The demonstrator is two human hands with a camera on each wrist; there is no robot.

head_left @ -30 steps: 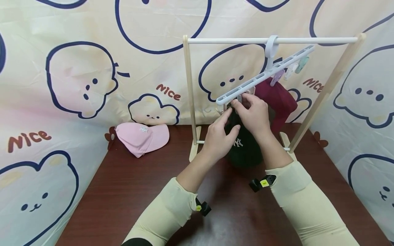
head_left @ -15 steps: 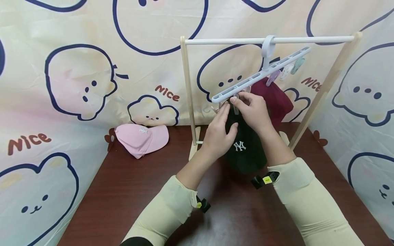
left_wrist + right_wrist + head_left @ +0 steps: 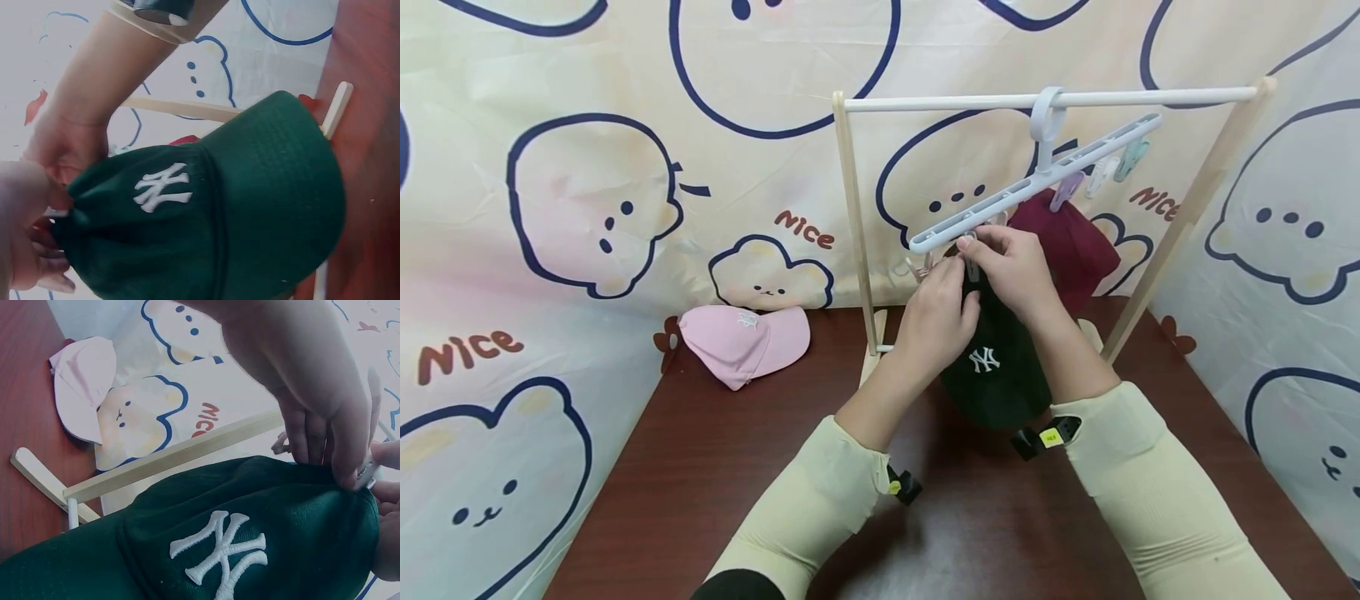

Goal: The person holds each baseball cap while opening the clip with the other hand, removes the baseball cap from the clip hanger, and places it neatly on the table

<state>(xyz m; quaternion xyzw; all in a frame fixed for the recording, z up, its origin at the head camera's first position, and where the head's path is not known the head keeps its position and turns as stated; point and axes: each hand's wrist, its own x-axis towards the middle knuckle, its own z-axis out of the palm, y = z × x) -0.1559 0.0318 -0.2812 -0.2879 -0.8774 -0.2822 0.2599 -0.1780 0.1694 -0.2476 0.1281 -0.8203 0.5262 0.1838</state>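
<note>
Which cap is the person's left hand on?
The dark green cap with white letters: the left hand pinches its upper edge. The pink cap lies on the table; the dark red one hangs behind, at a purple clip.

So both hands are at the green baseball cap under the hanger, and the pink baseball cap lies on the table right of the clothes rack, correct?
Not quite: in the head view, the pink baseball cap lies on the table left of the clothes rack, not right. The rest holds: the left hand and right hand are at the green baseball cap under the hanger.
</note>
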